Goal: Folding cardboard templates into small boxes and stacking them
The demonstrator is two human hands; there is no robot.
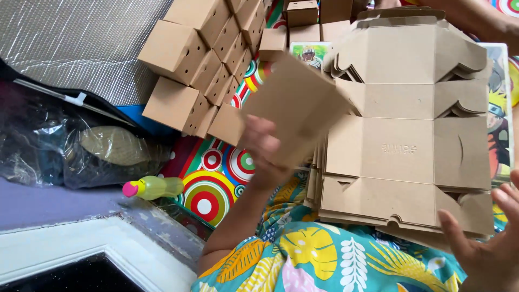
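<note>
The left hand is clamping its grip on a half-folded cardboard box, fingers pinching its lower edge and tilting it up over the lap, probably so the flaps are facing the person. The right hand is spreading its fingers apart, holding nothing, just touching the near corner of the stack of flat box blanks on the knees. Finished boxes are lying piled on the bright mat beyond.
</note>
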